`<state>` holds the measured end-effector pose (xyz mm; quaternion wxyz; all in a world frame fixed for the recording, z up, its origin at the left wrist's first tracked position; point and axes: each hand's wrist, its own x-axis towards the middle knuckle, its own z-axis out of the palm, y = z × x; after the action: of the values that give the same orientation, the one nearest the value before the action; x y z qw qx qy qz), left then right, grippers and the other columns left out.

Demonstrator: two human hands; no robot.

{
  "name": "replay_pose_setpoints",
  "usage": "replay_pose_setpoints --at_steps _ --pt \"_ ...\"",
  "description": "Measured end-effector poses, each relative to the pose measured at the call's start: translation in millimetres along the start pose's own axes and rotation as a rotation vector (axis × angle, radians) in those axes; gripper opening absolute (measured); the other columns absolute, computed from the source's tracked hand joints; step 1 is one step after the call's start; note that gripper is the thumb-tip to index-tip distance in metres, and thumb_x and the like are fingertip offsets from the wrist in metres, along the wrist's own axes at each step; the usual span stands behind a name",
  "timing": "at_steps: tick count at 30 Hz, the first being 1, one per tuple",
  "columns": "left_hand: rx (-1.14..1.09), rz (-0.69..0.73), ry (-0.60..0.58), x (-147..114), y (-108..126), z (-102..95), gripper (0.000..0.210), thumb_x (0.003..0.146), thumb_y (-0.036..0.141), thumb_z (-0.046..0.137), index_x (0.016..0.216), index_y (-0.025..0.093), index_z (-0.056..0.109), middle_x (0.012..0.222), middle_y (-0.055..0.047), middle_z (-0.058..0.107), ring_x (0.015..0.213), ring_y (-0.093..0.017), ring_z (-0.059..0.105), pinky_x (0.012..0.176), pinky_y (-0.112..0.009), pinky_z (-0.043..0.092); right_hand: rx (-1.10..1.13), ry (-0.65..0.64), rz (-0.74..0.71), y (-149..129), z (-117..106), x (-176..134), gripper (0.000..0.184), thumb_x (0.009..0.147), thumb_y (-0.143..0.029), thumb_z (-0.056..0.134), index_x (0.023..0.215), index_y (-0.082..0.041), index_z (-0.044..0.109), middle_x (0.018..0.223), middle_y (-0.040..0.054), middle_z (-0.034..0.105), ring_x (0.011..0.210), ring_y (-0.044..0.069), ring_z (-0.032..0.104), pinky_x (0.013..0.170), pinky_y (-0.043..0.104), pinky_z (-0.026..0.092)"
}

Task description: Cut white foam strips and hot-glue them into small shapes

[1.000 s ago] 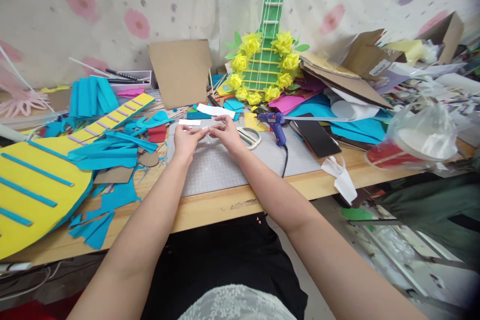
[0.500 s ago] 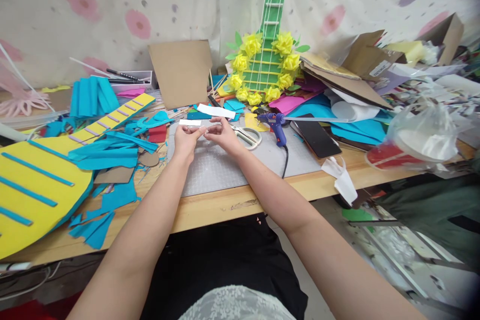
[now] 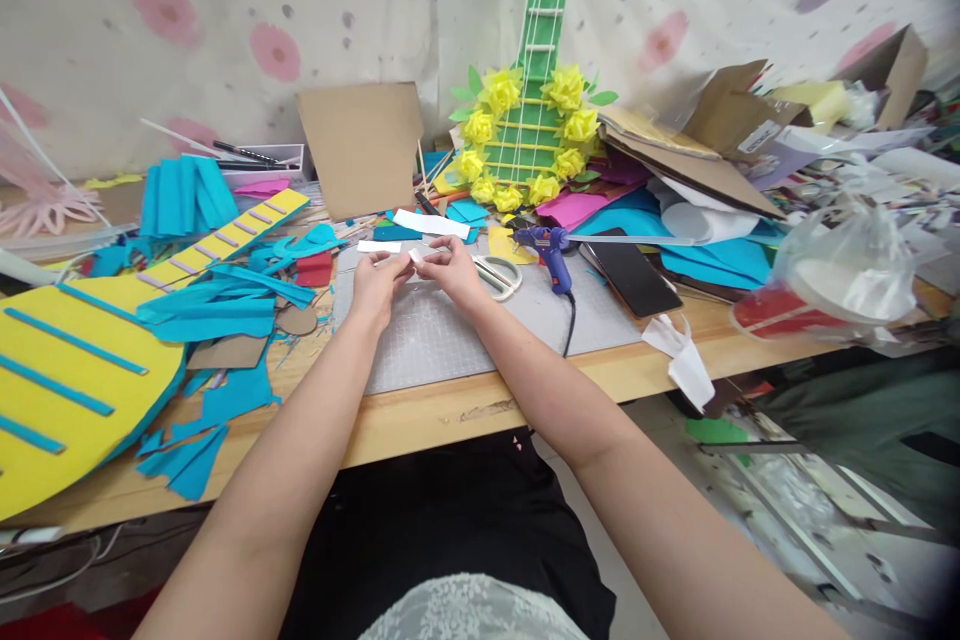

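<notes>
Backdrop: off-wht. sheet (image 3: 457, 10), pink & purple floral print w/ small grey dots; vert. fold approx. ctr., minor wrinkles. Work surface (image 3: 420, 425): lt. wood, straight front edge, worn patch nr. ctr. Floor (image 3: 628, 605): pale, partly visible below. Lower R: frame w/ lt. bars (image 3: 791, 524). Lighting: even, diffuse.

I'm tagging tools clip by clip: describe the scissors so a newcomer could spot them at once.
On the wooden table, near its front edge, lies a grey cutting mat. On the mat, immediately right of the right hand, are the scissors, partly hidden by that hand. Their pale looped handles set them apart from the blue glue gun and dark phone farther right.
</notes>
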<state>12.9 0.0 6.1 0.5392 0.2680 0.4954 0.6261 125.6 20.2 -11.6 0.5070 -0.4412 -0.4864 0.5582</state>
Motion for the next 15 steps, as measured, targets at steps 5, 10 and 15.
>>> replay_pose_setpoints --at_steps 5,10,15 --pt "-0.007 0.006 0.053 -1.4 0.5 1.7 0.034 0.064 0.004 0.066 0.082 0.017 0.041 0.068 -0.001 0.062 0.065 -0.013 0.066 0.074 -0.03 0.053 0.048 -0.031 0.027 -0.9 1.2 -0.5 0.038 0.062 -0.014 0.067 0.085 -0.022 0.038 0.059 -0.0097 0.06 0.054 0.009 0.06 0.068 0.03 0.051" --pt "-0.022 0.017 0.072 -2.3 2.0 2.6 0.042 0.061 0.003 0.068 0.083 0.019 0.036 0.07 -0.001 0.064 0.064 -0.014 0.066 0.072 -0.032 0.053 0.047 -0.07 0.034 -2.4 2.3 -3.3 0.037 0.064 -0.016 0.068 0.087 -0.022 0.039 0.061 -0.0078 0.062 0.056 0.01 0.061 0.07 0.032 0.052" --pt "0.015 0.031 0.115 -1.1 2.4 1.2 0.044 0.061 0.005 0.069 0.084 0.02 0.034 0.069 0.001 0.065 0.063 -0.014 0.067 0.069 -0.031 0.054 -0.027 -0.116 0.019 -4.5 2.0 -6.2 0.04 0.063 -0.011 0.066 0.091 -0.022 0.041 0.068 -0.0067 0.064 0.064 0.011 0.063 0.072 0.033 0.051"
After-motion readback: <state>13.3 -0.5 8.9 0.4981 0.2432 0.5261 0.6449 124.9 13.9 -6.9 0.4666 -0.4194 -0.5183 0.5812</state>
